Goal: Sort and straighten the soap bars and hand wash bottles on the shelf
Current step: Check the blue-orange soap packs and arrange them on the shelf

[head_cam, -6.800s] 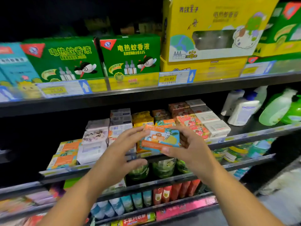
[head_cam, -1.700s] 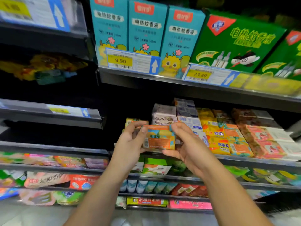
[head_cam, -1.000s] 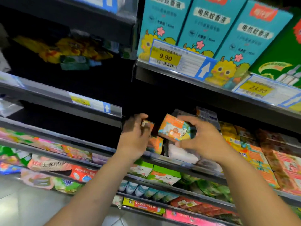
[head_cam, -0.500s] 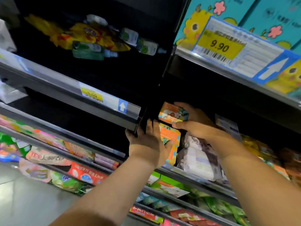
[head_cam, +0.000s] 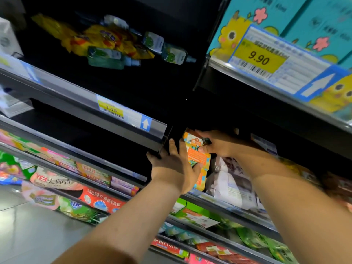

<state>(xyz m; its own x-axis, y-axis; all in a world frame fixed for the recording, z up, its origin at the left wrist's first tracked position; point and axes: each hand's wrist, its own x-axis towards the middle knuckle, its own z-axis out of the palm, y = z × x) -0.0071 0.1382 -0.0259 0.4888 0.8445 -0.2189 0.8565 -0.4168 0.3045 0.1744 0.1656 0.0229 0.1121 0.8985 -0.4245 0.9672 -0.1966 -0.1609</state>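
The right hand grips an orange-and-teal cardboard soap box, fingers curled round it, atop a stack of orange soap boxes at the left end of the dark metal shelf. The left hand presses the stack's left side, fingers straight, thumb across its front.

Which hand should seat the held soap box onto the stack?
Right. The right hand grips the soap box directly above the stack; the left hand lies flat against the stack's side, likely steadying it.
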